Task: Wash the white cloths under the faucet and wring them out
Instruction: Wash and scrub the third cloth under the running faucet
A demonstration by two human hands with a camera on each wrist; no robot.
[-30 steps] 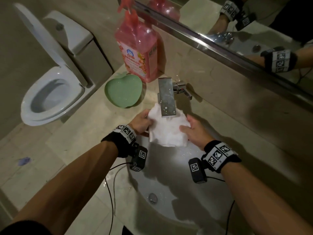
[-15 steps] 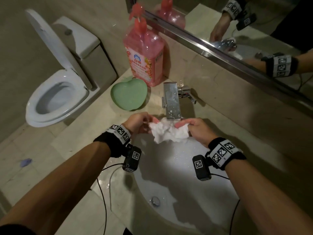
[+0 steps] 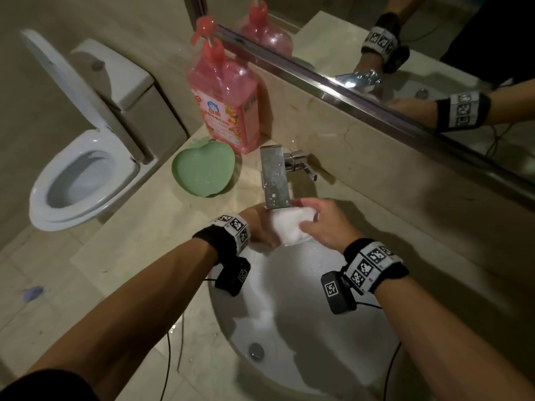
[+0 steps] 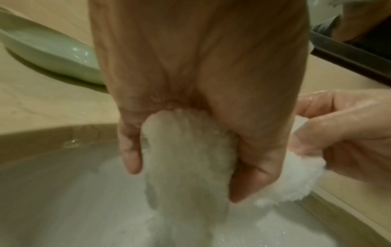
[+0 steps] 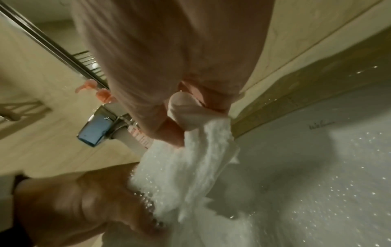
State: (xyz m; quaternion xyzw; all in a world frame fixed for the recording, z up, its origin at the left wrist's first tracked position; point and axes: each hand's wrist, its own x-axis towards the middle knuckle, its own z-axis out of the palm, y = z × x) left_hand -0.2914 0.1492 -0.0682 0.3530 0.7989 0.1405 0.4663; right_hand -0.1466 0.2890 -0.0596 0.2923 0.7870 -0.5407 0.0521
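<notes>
A wet white cloth [image 3: 291,227] is bunched into a thick roll just under the chrome faucet spout [image 3: 274,180], over the white sink basin [image 3: 304,328]. My left hand [image 3: 262,228] grips its left end, fingers and thumb wrapped around the roll [image 4: 188,150]. My right hand [image 3: 321,221] grips the right end, fingers curled over the top of the cloth [image 5: 190,157]. Water runs off the cloth and down the basin wall [image 3: 265,302]. Droplets glitter on the cloth and basin in the right wrist view.
A green apple-shaped dish [image 3: 202,169] and a tall pink soap pump bottle [image 3: 224,102] stand on the beige counter left of the faucet. The faucet handle [image 3: 301,164] sticks out to the right. A mirror [image 3: 405,68] runs along the back; an open toilet [image 3: 81,175] stands far left.
The spread-out cloth has been gathered into a tight roll between both hands. My hands have closed in toward each other under the spout, the right one rotating over the top.
</notes>
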